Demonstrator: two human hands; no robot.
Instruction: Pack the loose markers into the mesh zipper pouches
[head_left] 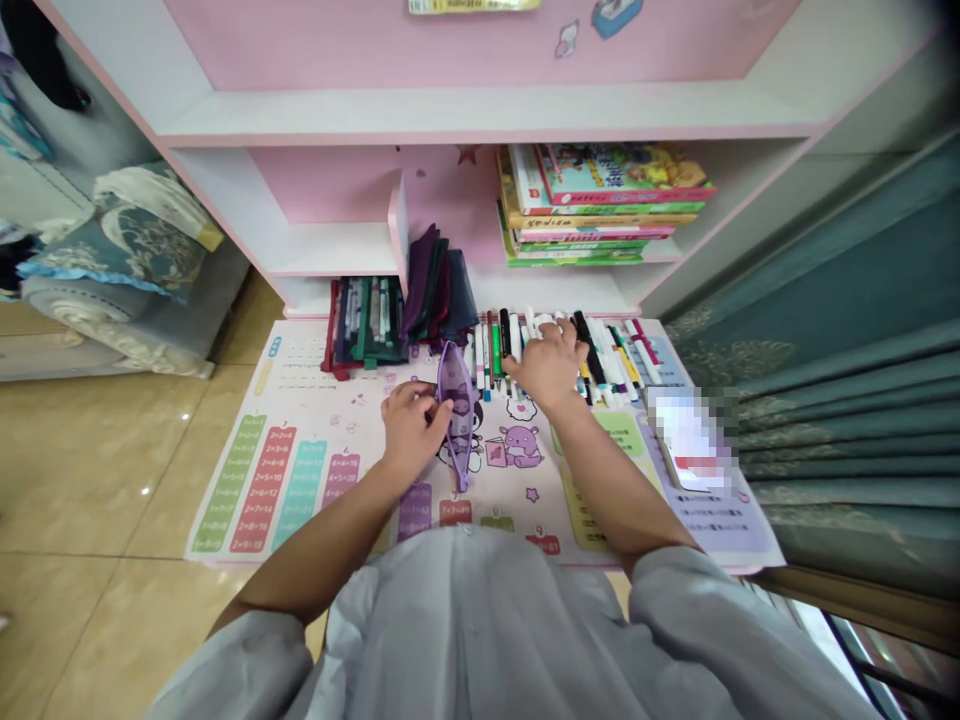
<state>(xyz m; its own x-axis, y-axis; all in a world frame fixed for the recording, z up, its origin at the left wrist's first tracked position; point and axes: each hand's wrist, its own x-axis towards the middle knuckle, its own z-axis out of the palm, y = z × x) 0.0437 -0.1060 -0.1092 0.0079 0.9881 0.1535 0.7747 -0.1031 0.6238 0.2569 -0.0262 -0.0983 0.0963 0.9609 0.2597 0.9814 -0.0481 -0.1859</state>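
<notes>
A translucent purple zip pouch (pixel 454 415) stands on the desk with its mouth spread apart. My left hand (pixel 414 428) pinches its left edge between thumb and fingers. Right of the pouch lies a row of pens and markers (pixel 495 350) in white, black, green and yellow, side by side. Over the middle of that row is my right hand (pixel 549 362), palm down, thumb apart from the bent fingers, touching the pens. Its fingertips partly hide the pens beneath, and I see no pen lifted.
Filled mesh pouches (pixel 367 325) lie at the back left, with dark folded pouches (pixel 439 290) leaning beside them. A stack of books (pixel 600 205) sits on the shelf. At the right edge of the printed desk mat (pixel 300 385) lies a phone (pixel 686 440), near a curtain (pixel 840 350).
</notes>
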